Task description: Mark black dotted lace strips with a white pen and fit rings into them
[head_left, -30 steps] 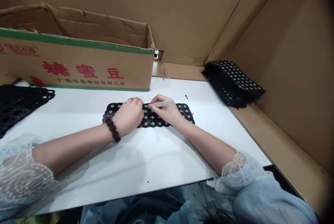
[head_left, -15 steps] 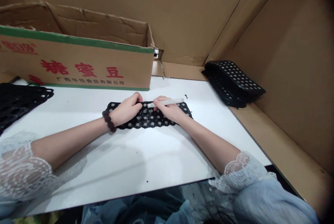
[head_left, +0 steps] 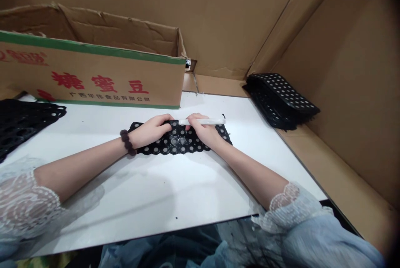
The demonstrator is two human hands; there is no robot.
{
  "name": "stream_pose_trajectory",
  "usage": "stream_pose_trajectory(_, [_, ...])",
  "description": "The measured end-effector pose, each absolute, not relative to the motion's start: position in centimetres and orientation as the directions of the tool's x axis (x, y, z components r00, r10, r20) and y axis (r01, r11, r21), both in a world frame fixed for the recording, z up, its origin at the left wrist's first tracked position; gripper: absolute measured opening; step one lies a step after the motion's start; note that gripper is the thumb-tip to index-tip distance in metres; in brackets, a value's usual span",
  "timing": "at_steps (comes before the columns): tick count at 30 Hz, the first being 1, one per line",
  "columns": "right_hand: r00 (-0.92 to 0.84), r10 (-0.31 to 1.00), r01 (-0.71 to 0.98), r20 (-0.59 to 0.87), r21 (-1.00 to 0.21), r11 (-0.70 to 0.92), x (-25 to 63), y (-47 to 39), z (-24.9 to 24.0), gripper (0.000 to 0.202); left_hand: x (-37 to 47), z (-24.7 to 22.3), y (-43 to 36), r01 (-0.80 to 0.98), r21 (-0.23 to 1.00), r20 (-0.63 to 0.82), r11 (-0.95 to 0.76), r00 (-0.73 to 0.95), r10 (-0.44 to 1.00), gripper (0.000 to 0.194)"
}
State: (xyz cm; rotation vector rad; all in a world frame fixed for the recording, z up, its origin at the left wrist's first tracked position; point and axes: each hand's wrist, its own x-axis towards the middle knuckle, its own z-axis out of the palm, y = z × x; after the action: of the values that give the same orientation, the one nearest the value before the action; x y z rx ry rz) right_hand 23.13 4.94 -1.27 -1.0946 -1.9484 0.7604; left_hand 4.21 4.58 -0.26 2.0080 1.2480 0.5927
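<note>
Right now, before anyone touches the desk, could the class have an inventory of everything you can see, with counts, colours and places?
table: one, white, under the hands
box: one, brown with green edging and red print, back left
strip: one, black with pale dots, centre, under both hands
stick: one, white, in the right hand
dotted stack: one, layers uncountable, black with pale dots, back right
mesh: black, layers unclear, far left
bits: at least two, black, on the table
cardboard walls: at least two, brown, back and right
band: one, dark brown, left wrist
clothing: pale blue, lacy sleeves, lower edge
left hand, right hand: two, bare, centre
</note>
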Motion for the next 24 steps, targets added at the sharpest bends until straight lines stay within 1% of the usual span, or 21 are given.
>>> stream_pose_trajectory(4, [-0.399,0.834,0.447,0.380,-0.714,0.539,23.0,4.7,-1.0,0.037,4.2,-0.6,4.6,0.610,0.690,0.110,-0.389,0.442,0.890,0.023])
stream_pose_trajectory(6, [-0.430,0.809,0.466,0.400,-0.669,0.579,22.8,4.6,-0.9,0.036,4.2,-0.7,4.6,0.624,0.675,0.126,-0.394,0.428,0.895,0.023])
stream_pose_trajectory(8, [-0.468,0.774,0.510,0.427,-0.584,0.631,22.7,4.6,-0.9,0.033,4.2,-0.7,4.6,0.630,0.679,0.124,-0.377,0.407,0.905,0.024])
stream_pose_trajectory(11, [-0.527,0.707,0.564,0.472,-0.428,0.706,22.6,4.7,-0.8,0.028,4.2,-0.6,4.5,0.603,0.716,0.117,-0.351,0.392,0.913,0.023])
stream_pose_trajectory(12, [-0.535,0.696,0.570,0.479,-0.403,0.716,22.6,4.8,-0.8,0.027,4.2,-0.6,4.6,0.583,0.736,0.113,-0.345,0.397,0.911,0.023])
stream_pose_trajectory(14, [-0.535,0.699,0.569,0.475,-0.410,0.713,22.6,4.8,-0.6,0.027,4.2,-0.5,4.7,0.532,0.781,0.095,-0.328,0.417,0.904,0.022])
stream_pose_trajectory(16, [-0.519,0.723,0.559,0.456,-0.459,0.690,22.7,4.7,-0.4,0.027,4.1,-0.4,4.8,0.478,0.829,0.065,-0.290,0.433,0.899,0.022])
stream_pose_trajectory(20, [-0.493,0.774,0.516,0.398,-0.582,0.628,22.9,4.5,-0.1,0.027,3.9,-0.3,4.7,0.351,0.925,-0.033,-0.143,0.451,0.892,0.022])
stream_pose_trajectory(24, [-0.478,0.810,0.494,0.338,-0.659,0.567,23.2,4.7,-0.2,0.026,3.7,-0.1,4.6,0.255,0.967,-0.114,-0.015,0.484,0.868,0.022])
